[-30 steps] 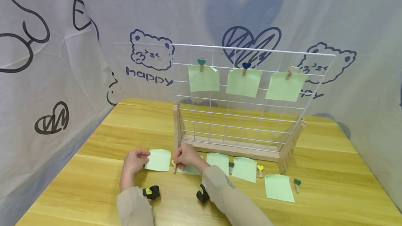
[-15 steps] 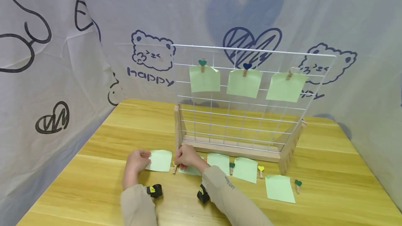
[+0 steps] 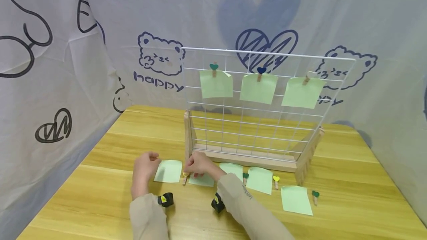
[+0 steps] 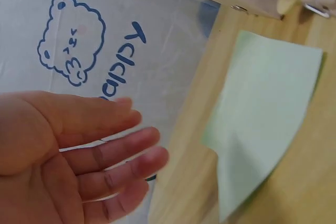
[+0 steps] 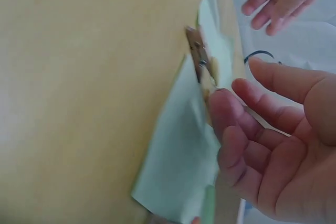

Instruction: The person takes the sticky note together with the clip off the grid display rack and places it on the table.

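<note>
Two bare hands working low over yellow wooden table (image 3: 100, 180). Left hand (image 3: 144, 166) hovering open, fingers relaxed, just left of pale green square paper note (image 3: 168, 171) lying flat. Right hand (image 3: 199, 165) reaching, fingers loosely extended, fingertip touching small wooden clothespin with yellow heart (image 3: 185, 176) lying between two notes, near white wire grid stand (image 3: 253, 121).

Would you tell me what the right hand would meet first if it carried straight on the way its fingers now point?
Most likely the yellow-heart clothespin: the right hand reaches leftward, fingertips almost at it, with a green note just beyond. Depth is hard to judge.
</note>
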Motion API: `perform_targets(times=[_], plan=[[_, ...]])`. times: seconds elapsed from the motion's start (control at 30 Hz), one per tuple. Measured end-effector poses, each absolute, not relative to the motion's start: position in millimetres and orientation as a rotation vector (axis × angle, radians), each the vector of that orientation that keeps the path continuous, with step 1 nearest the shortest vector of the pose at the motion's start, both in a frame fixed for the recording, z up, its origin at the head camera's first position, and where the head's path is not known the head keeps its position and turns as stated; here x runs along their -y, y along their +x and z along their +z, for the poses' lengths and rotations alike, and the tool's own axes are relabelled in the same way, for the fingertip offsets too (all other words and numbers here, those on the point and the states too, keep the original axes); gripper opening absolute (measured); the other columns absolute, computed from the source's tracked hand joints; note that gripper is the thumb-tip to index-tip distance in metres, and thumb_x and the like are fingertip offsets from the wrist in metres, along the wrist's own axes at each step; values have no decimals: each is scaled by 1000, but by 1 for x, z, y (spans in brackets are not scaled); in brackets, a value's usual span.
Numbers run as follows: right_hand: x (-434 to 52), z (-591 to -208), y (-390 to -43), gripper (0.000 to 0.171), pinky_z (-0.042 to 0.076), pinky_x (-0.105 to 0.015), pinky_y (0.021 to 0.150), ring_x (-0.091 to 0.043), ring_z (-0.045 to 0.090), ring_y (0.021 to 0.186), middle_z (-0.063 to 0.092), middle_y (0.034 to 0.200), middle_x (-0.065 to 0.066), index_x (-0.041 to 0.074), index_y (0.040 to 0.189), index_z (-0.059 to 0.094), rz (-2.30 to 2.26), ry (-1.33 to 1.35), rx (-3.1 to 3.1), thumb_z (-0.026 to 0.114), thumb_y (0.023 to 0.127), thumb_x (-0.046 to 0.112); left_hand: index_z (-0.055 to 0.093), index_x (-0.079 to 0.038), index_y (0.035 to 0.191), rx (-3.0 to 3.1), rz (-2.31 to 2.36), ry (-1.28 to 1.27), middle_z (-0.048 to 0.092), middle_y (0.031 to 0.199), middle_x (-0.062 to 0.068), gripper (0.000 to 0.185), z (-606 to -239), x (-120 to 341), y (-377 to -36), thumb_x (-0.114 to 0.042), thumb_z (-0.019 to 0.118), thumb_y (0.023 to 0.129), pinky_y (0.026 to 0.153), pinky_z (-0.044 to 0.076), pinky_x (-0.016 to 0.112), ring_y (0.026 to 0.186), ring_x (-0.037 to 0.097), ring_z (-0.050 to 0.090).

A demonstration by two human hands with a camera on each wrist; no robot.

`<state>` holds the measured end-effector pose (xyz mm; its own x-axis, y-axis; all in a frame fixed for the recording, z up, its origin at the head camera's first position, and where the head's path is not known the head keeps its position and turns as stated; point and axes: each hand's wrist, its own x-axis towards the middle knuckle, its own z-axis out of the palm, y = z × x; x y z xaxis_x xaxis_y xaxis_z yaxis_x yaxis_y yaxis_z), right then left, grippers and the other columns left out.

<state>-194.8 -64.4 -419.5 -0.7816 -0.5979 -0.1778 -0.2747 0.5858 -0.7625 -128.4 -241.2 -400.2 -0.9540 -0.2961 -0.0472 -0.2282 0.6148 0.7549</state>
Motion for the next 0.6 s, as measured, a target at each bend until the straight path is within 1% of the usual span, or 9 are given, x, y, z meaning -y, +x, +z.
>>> perform_targets(times=[0.13, 0.2, 0.27, 0.33, 0.37, 0.5, 0.53, 0.6], plan=[[58, -410, -198, 15, 42, -24, 39, -22, 60, 53, 58, 67, -1, 2, 70, 66, -987, -713, -2401, 66, 80, 13, 59, 9, 101, 2614, -1237, 399, 61, 94, 22, 23, -391, 236, -131, -7, 52, 87, 73, 46, 43, 85, 33, 57], [54, -406, -200, 16, 42, -24, 39, -24, 61, 55, 60, 69, -4, 1, 71, 65, -984, -720, -2400, 66, 80, 14, 60, 8, 100, 2564, -1253, 373, 61, 93, 21, 21, -385, 233, -131, -7, 53, 87, 72, 47, 42, 84, 33, 58], [52, -401, -202, 17, 40, -24, 38, -28, 62, 57, 63, 72, -8, -1, 71, 64, -984, -746, -2396, 66, 81, 13, 61, 7, 99, 2525, -1275, 353, 62, 92, 20, 20, -379, 229, -132, -7, 54, 87, 71, 47, 40, 82, 31, 59], [50, -395, -204, 19, 39, -23, 38, -30, 62, 60, 63, 73, -6, -2, 71, 63, -983, -761, -2395, 65, 81, 13, 61, 6, 100, 2508, -1295, 340, 62, 91, 19, 20, -374, 226, -132, -8, 54, 87, 70, 48, 38, 81, 30, 60], [49, -393, -204, 19, 38, -23, 38, -31, 62, 62, 63, 75, -8, -3, 71, 63, -990, -767, -2390, 64, 82, 13, 62, 5, 100, 2503, -1300, 332, 62, 91, 19, 20, -372, 225, -133, -8, 54, 87, 69, 48, 37, 80, 29, 60], [47, -382, -206, 15, 36, -21, 38, -33, 62, 64, 61, 72, -9, 2, 74, 62, -997, -770, -2397, 63, 82, 13, 62, 5, 100, 2501, -1314, 290, 62, 91, 18, 19, -365, 217, -134, -8, 55, 87, 68, 49, 35, 80, 28, 60], [47, -379, -207, 13, 35, -21, 38, -32, 61, 62, 61, 70, -12, 3, 74, 63, -1000, -777, -2399, 63, 83, 13, 62, 5, 99, 2498, -1310, 272, 62, 90, 18, 19, -363, 214, -134, -8, 55, 87, 68, 49, 36, 80, 28, 60], [45, -372, -208, 13, 33, -19, 39, -32, 59, 61, 61, 70, -14, 3, 75, 65, -1001, -786, -2406, 63, 83, 13, 62, 5, 99, 2495, -1301, 246, 63, 90, 17, 19, -359, 209, -135, -8, 55, 87, 69, 49, 37, 80, 28, 59]])
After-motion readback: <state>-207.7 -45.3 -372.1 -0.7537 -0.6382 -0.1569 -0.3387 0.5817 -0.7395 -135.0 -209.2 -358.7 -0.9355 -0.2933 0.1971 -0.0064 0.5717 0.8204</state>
